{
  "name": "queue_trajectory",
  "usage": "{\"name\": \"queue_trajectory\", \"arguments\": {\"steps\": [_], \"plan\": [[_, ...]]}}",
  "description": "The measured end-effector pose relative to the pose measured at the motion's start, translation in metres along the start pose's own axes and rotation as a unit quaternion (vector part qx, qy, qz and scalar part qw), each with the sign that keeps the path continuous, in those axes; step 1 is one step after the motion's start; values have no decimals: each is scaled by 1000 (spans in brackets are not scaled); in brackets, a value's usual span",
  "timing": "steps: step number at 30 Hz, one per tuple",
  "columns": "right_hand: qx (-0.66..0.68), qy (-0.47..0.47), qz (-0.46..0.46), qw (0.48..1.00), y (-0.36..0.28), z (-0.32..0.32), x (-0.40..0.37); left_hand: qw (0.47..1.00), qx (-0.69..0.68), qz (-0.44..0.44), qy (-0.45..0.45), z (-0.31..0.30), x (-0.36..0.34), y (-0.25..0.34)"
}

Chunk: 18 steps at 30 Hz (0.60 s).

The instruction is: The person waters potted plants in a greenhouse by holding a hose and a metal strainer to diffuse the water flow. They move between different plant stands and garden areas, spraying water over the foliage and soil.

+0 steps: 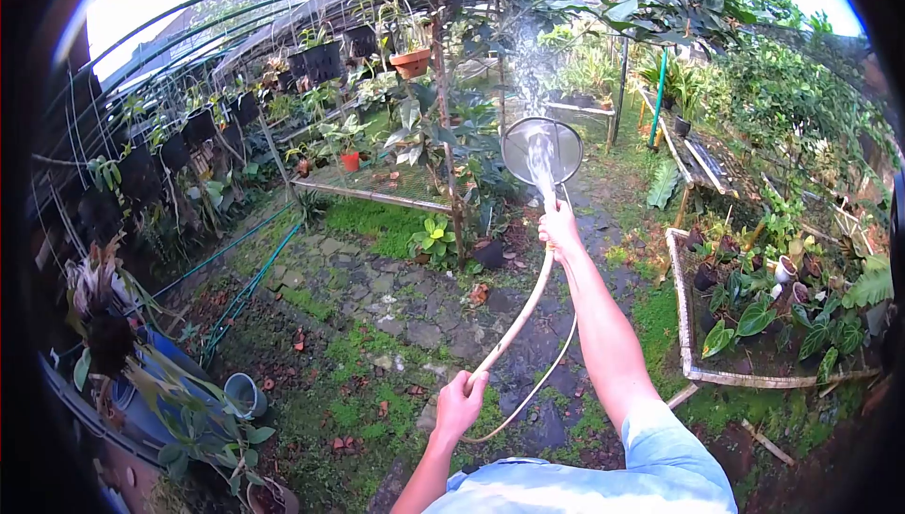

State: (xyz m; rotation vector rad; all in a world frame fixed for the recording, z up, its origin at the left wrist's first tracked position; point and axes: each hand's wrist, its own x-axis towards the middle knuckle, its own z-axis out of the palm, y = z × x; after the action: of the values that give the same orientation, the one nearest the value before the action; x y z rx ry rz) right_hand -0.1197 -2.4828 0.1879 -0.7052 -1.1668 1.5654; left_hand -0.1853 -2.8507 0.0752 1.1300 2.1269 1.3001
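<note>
My right hand [559,228], stretched out ahead, is closed around the front end of a pale, flexible garden hose [526,314]. Just beyond it is a round, dark-rimmed mesh disc [567,149] that looks like a strainer; how it is held is hidden. White water [539,160] gushes from the hose end against the mesh, and spray rises past its far side. Lower down, my left hand [462,406] grips the same hose, which arcs up between both hands. A thinner-looking loop of hose [545,380] hangs to the right of my left hand.
Mossy paving stones [424,302] run ahead between plant benches. A mesh-topped bench [377,189] bears a small orange pot [351,161]. At right, a pale-framed mesh table [685,311] carries potted plants. Green hoses [247,292] and a grey-blue bucket [245,395] are at left.
</note>
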Motion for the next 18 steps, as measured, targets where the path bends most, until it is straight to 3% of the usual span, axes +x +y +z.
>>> {"name": "queue_trajectory", "arguments": {"steps": [3, 6, 10, 18], "plan": [[116, -13, 33, 993, 20, 3, -9, 999, -21, -25, 2, -15, -5, -5], [212, -25, 177, 961, 35, 10, -20, 1000, 3, -28, -9, -32, -8, -19], [237, -47, 235, 941, 62, 13, -20, 997, 21, -45, -52, -50, -6, -48], [74, 52, 60, 994, 53, 65, -26, 997, 25, -27, -62, -67, -4, -50]]}}
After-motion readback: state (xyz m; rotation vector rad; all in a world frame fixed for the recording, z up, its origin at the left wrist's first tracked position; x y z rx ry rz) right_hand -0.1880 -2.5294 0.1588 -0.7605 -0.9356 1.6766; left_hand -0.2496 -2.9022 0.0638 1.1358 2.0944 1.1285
